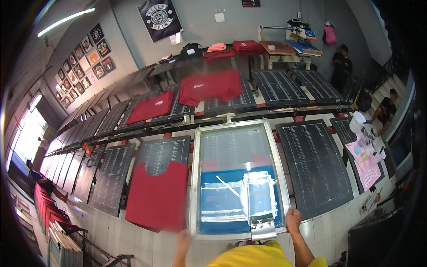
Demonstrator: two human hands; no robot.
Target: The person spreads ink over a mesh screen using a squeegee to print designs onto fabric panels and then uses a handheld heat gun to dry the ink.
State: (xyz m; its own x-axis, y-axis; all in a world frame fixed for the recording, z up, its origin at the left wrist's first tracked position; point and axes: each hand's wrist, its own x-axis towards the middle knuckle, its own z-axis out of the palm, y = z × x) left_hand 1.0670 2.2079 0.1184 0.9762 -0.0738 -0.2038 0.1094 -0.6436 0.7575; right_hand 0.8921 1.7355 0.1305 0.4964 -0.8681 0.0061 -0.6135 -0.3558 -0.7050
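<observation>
A screen printing frame (194, 178) with pale metal sides lies in front of me, its mesh partly blue with white ink smeared over it. My right hand (293, 220) is closed on the frame's right side near the lower corner. By the lower left corner, my left hand (183, 240) is smeared by motion, and its fingers do not show clearly. A wide metal squeegee (263, 229) rests at the near end of the frame. Left of the frame, a red shirt (158, 196) is laid over a dark printing board (162, 149).
More printing boards (315, 167) stand in rows on both sides. Red garments (209, 86) lie on boards in the far row. A bucket (357, 121) and a stained pink cloth (362, 164) sit at right. A heat press (298, 38) stands behind; several people are farther off.
</observation>
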